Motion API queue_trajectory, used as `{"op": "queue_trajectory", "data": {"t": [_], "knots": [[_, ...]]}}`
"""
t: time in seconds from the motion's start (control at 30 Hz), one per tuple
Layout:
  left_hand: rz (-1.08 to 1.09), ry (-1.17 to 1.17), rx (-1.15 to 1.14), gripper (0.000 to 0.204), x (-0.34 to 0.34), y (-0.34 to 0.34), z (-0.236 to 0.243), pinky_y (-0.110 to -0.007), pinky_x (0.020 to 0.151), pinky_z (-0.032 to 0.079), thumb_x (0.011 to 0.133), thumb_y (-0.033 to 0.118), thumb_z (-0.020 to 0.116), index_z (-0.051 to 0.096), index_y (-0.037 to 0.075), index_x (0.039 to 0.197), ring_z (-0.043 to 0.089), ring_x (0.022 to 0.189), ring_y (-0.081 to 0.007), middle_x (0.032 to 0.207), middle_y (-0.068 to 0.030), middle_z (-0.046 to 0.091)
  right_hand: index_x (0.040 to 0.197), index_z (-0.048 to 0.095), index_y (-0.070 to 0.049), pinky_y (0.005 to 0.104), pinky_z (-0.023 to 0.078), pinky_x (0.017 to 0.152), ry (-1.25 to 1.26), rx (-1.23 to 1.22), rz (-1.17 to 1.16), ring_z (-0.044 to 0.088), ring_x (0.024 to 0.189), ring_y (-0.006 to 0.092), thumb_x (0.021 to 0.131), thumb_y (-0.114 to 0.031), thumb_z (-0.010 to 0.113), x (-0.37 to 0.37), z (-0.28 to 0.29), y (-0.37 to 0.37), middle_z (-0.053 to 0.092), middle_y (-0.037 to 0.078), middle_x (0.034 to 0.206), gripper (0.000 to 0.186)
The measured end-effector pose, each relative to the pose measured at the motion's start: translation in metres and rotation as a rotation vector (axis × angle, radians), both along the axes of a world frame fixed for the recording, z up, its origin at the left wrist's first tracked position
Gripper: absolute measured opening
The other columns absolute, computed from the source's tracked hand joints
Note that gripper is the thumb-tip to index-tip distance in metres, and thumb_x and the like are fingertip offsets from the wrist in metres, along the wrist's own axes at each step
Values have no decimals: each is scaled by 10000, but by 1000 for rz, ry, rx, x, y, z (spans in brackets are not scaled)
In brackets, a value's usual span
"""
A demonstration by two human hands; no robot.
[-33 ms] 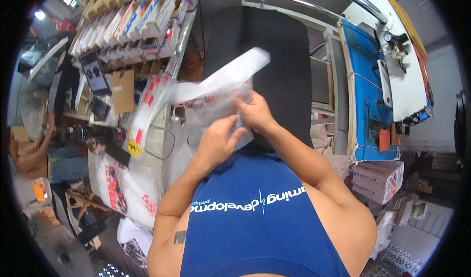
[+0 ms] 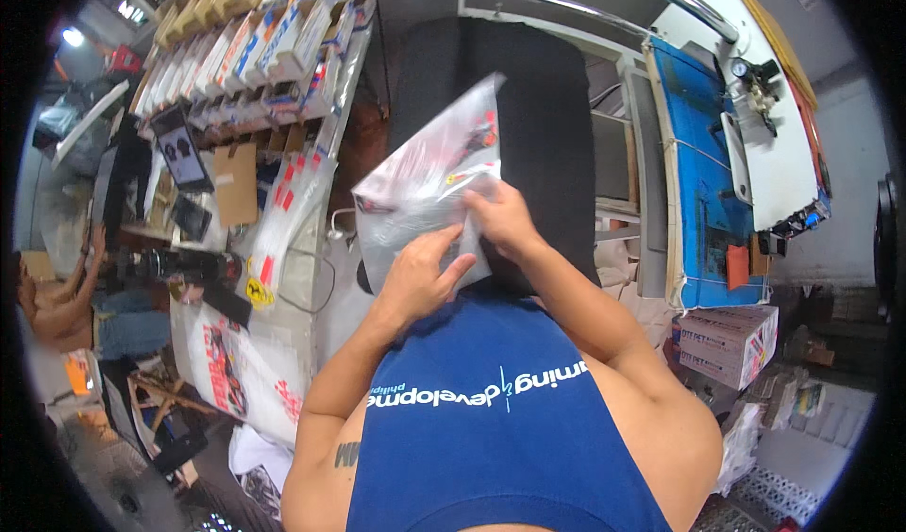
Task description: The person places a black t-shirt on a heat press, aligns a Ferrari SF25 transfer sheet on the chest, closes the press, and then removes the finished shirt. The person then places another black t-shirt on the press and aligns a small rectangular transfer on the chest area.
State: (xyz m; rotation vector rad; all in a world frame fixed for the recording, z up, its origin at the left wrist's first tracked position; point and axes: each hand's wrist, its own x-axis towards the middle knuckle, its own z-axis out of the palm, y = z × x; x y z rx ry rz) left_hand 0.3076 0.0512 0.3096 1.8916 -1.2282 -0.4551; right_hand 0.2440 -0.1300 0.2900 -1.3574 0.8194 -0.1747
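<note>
Left hand (image 2: 420, 277), right hand (image 2: 505, 221) both pinching clear plastic bag (image 2: 425, 183), red-printed.

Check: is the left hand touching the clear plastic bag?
Touching. The head view shows the left hand with its fingers pressed flat on the clear plastic bag.

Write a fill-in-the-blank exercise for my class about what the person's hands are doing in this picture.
1. Both hands hold a clear plastic ____.
2. The left hand and the right hand grip the bag's ____ part.
3. Behind the bag lies a ____ padded surface.
4. The person's sleeveless shirt is ____.

Missing words: bag; lower; black; blue
</note>
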Motion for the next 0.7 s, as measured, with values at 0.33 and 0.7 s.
{"op": "queue_trajectory", "data": {"t": [0.33, 0.7], "knots": [[-40, -562, -175, 257, 96, -58, -58, -486, 1017, 469, 887, 125, 704, 688, 41, 1129, 624, 1152, -367, 1163, -150, 694, 1151, 590, 63, 471, 629, 806, -224, 305, -375, 709, 908, 309, 905, -17, 552, -75, -48, -128, 674, 174, 1040, 262], [76, -590, -208, 321, 259, -233, -98, -446, 794, 543, 870, 44, 699, 630, 101, 1178, 700, 912, -302, 938, -66, 739, 1187, 551, 10, 379, 626, 722, -123, 169, -574, 705, 835, 208, 947, 1, 566, -114, -53, -113, 689, 124, 1029, 240]]}}
